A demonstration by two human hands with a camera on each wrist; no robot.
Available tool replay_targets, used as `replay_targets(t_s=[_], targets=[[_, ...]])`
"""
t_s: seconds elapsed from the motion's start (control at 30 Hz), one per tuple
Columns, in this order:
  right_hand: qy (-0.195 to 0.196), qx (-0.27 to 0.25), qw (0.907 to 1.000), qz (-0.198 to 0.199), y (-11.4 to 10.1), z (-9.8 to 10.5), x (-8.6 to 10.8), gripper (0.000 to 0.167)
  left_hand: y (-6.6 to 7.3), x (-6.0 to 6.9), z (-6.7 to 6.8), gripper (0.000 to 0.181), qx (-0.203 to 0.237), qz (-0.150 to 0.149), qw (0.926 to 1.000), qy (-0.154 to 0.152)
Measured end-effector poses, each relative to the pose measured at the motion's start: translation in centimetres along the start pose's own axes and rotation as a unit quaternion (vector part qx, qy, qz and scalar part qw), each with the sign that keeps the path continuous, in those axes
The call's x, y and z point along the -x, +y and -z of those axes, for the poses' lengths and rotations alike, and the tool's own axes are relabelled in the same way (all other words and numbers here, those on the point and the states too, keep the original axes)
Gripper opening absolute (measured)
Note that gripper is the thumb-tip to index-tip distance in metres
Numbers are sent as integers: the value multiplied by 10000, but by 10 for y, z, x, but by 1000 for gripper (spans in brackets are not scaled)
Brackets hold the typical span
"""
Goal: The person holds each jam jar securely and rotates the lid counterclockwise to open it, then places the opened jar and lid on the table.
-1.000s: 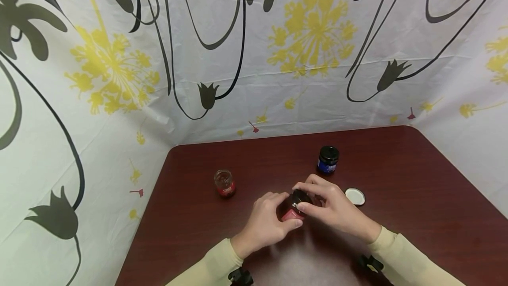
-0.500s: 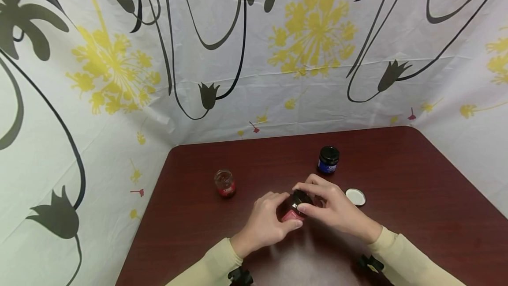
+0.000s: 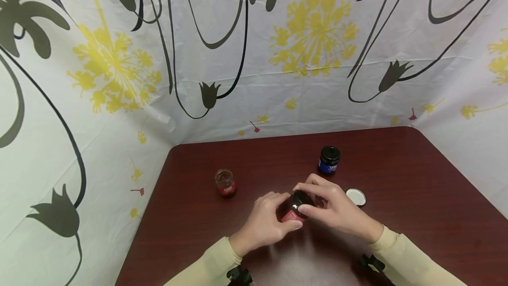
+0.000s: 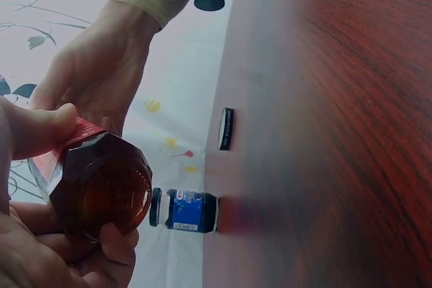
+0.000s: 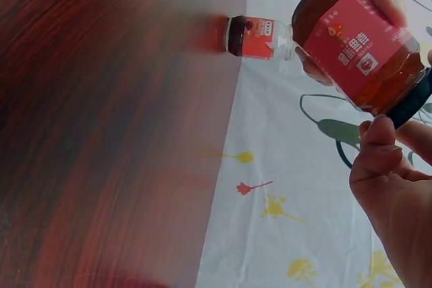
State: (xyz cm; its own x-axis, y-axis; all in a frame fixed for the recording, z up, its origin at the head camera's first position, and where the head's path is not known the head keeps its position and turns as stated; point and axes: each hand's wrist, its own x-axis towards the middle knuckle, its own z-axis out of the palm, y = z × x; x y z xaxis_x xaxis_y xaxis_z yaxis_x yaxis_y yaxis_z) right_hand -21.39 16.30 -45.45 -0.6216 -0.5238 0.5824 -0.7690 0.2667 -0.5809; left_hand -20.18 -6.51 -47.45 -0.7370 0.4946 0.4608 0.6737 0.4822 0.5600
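Note:
In the head view, the left hand point(image 3: 267, 223) grips a red-labelled jar point(image 3: 293, 215) by its body, and the right hand point(image 3: 336, 208) pinches its black lid point(image 3: 302, 198) between thumb and fingers. Seen from the right wrist, the jar point(image 5: 361, 45) is tilted and raised off the table, its amber contents showing, with the dark lid point(image 5: 412, 99) on its mouth. From the left wrist, the faceted bottom of the jar point(image 4: 104, 187) faces the camera, with the left fingers around it.
On the dark red table point(image 3: 190, 233), a small open jar with a red label point(image 3: 225, 183) stands at the left. A blue-labelled jar with a black lid point(image 3: 329, 160) stands behind the right hand. A loose lid point(image 3: 356, 197), white inside up, lies to its right.

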Motion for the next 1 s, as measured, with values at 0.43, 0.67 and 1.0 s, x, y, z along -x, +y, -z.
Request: replay_targets(t_s=[0.43,0.67,1.0], targets=[[111,-69,9996,233,-23,7,-9,45,0,-2,2,56,319,100,9994,-123],[118,99,9996,-241,-14,7,-4,48,2,-1,-4,47,388,128,9990,170],[-141,200,9976,-649,4,6,-1,46,3,2,-9,47,-28,244,9976,654]])
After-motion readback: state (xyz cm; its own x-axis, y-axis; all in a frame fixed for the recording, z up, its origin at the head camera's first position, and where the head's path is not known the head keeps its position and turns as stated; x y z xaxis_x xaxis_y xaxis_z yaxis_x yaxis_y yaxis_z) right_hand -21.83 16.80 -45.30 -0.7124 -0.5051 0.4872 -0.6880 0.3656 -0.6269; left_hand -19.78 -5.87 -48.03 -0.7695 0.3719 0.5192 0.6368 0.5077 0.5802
